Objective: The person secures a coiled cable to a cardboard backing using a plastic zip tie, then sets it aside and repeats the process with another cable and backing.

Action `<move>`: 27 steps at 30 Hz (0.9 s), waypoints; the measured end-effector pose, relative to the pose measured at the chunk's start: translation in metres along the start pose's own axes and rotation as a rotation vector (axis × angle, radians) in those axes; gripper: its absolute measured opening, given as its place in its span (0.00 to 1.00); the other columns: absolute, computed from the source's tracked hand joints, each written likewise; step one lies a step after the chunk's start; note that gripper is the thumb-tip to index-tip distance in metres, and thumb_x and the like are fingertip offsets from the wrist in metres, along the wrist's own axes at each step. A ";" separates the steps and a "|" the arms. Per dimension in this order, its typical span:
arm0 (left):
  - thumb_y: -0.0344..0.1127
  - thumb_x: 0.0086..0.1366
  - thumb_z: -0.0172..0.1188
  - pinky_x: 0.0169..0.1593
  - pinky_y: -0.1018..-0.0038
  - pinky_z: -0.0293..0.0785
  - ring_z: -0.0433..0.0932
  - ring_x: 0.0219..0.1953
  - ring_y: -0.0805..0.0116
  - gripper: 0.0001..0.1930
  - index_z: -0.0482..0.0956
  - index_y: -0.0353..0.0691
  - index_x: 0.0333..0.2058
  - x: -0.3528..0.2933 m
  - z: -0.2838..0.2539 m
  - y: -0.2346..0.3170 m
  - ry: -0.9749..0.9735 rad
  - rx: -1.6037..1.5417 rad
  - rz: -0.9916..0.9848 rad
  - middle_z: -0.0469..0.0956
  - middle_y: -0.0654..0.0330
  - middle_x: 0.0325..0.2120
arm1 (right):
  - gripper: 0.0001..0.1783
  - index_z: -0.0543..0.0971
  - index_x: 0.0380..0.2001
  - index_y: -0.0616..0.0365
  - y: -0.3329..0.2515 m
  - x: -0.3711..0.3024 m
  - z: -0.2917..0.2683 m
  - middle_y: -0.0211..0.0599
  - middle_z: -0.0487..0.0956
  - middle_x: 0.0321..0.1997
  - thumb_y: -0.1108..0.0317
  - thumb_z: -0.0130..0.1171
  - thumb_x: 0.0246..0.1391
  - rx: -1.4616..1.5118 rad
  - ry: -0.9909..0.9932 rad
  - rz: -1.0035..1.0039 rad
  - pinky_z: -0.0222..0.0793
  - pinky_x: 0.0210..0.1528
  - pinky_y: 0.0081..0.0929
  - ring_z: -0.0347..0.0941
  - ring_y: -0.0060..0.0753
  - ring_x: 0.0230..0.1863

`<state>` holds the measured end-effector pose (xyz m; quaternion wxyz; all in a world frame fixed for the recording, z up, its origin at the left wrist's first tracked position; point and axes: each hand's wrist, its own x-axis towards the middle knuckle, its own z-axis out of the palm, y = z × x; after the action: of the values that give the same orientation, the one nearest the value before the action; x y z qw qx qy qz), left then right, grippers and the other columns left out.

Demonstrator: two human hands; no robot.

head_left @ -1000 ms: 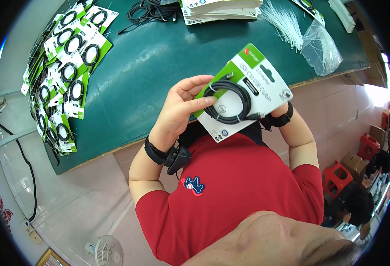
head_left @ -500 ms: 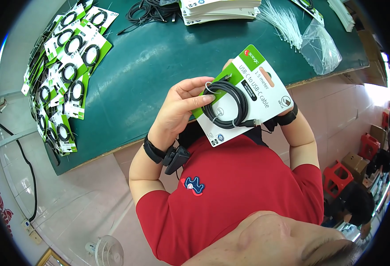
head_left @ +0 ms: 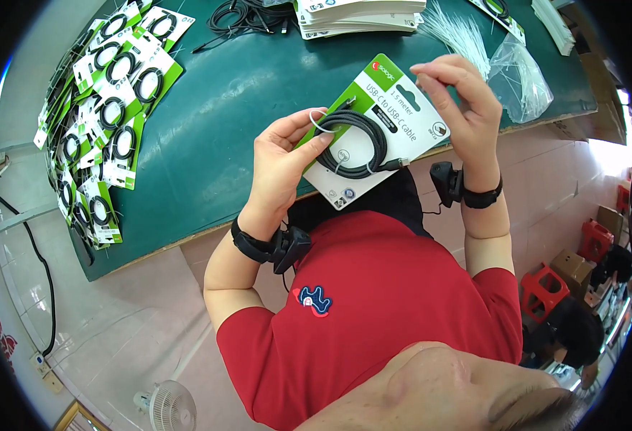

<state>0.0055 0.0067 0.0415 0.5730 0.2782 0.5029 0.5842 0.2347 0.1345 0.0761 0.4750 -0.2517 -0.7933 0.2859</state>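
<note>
- Left hand, one of two in the head view: closed in a pinch, its thumb in front on the black coil and its fingers at or behind the card's left edge.
- One card, green and white with a hanging slot, is held tilted above the table's near edge, in front of the red shirt.
- One coiled black cable lies against the card's face, with a pale tie loop standing out beside the left thumb.
- Right hand: raised just beside the card's upper right side, apart from it, fingers bent and thumb tip close to the index tip; whether something thin sits between them I cannot tell.
- Two black wrist straps, one per wrist, each with a black device.
- On the green table, far left: one overlapping heap of carded cables, at least ten coils showing, the full number hidden.
- Along the far side: one tangle of loose black cables, one stack of cards, too tightly layered to count, one sheaf of white ties and one clear bag.
</note>
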 end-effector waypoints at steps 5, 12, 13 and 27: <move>0.18 0.60 0.64 0.54 0.75 0.77 0.80 0.50 0.68 0.19 0.77 0.27 0.50 0.000 -0.002 -0.003 0.016 -0.001 -0.008 0.80 0.51 0.49 | 0.05 0.84 0.36 0.61 -0.015 0.012 -0.009 0.33 0.80 0.36 0.76 0.65 0.54 -0.032 0.065 0.042 0.70 0.37 0.21 0.75 0.27 0.37; 0.22 0.59 0.66 0.51 0.74 0.78 0.80 0.48 0.70 0.17 0.79 0.29 0.48 0.000 0.006 -0.015 0.061 0.193 0.135 0.82 0.54 0.46 | 0.11 0.82 0.39 0.58 -0.032 -0.010 0.057 0.35 0.77 0.34 0.73 0.66 0.50 -0.344 -0.300 -0.231 0.72 0.36 0.25 0.76 0.36 0.35; 0.23 0.58 0.66 0.50 0.73 0.78 0.81 0.47 0.69 0.16 0.80 0.30 0.47 0.000 0.007 -0.018 0.077 0.283 0.201 0.83 0.54 0.44 | 0.11 0.83 0.39 0.58 -0.033 -0.010 0.062 0.35 0.77 0.34 0.72 0.66 0.50 -0.348 -0.287 -0.185 0.72 0.35 0.26 0.76 0.37 0.34; 0.25 0.52 0.66 0.45 0.67 0.76 0.79 0.38 0.58 0.18 0.83 0.40 0.44 0.004 0.000 -0.020 0.158 0.726 0.544 0.83 0.55 0.36 | 0.06 0.82 0.40 0.62 -0.025 -0.010 0.052 0.32 0.83 0.33 0.73 0.61 0.61 0.445 -0.505 0.501 0.71 0.29 0.15 0.78 0.17 0.29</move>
<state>0.0124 0.0075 0.0227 0.2239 0.5375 0.6259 0.5188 0.1888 0.0988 0.0679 0.2243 -0.2501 -0.7181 0.6095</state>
